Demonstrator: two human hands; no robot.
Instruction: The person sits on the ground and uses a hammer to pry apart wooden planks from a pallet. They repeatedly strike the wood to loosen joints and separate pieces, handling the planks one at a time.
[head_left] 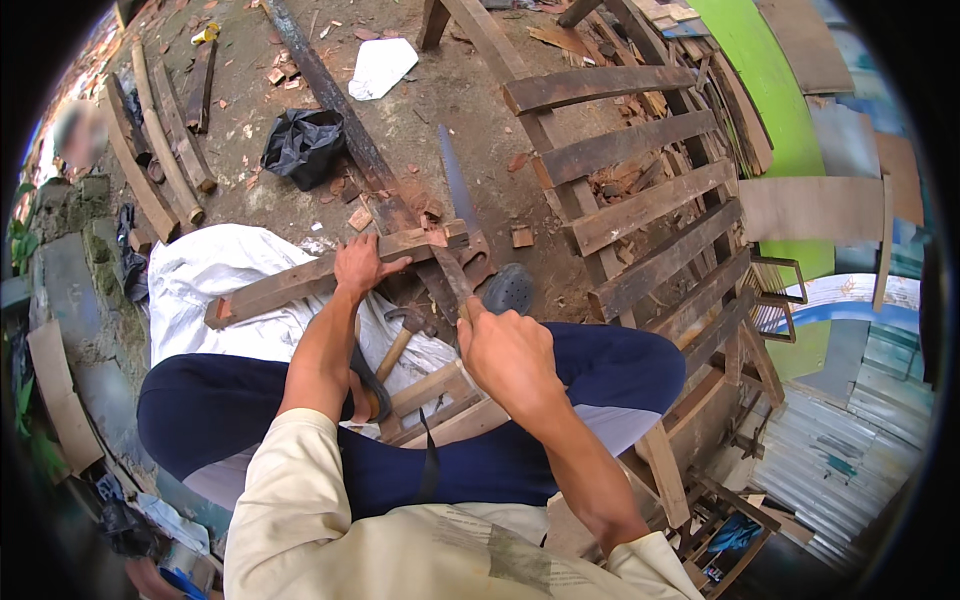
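Handsaw partway into a wooden slat

Grip first: right hand (510, 355), centre of frame, is closed tight around the handle of a handsaw (458, 195); the blade runs up and away toward upper centre. Left hand (360, 265), just left of it, lies palm down with fingers spread on a wooden slat (330, 270), pinning it flat. The blade meets the slat at its right end. Judged from reddish sawdust (400, 195) lying by the blade, the cut looks begun; the slat is not yet parted, and how deep the cut goes is hidden. Hammer (405, 330) lies below the slat, between the knees. White sack (215, 270) spreads beneath. Black bag (300, 145) upper left; slatted pallet (640, 200) to the right.
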